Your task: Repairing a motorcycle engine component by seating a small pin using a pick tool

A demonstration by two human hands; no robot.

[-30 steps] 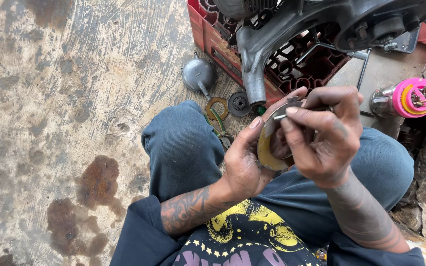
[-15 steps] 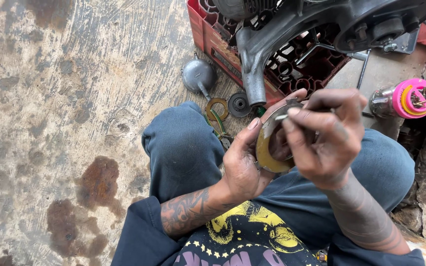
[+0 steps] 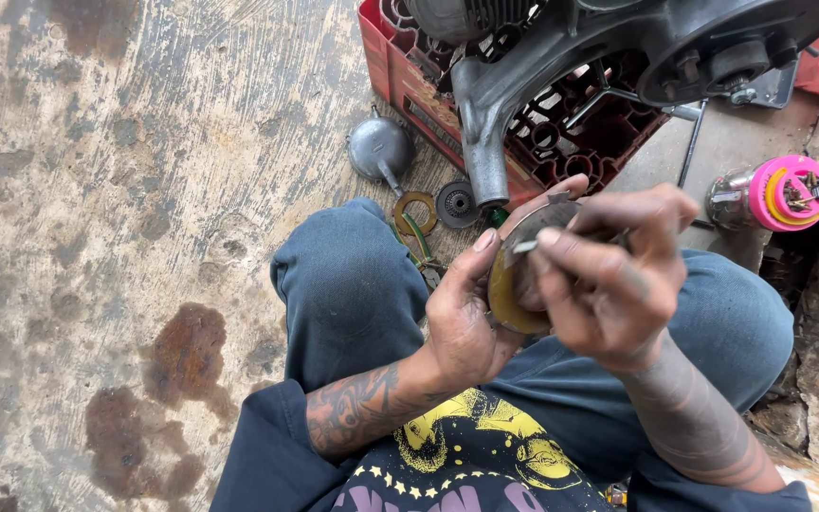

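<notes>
Right of centre in the frame, my left hand [image 3: 462,318] cups the round yellowish disc [image 3: 507,294] on edge, while my right hand [image 3: 618,275], fingers pinched on a thin metal tool [image 3: 527,246], meets its face from the right.

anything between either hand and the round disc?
No. The left hand cups the disc from behind, thumb on its rim. The right hand lies over its front, fingers pinching a thin metal tool against it. Both touch it directly.
</notes>
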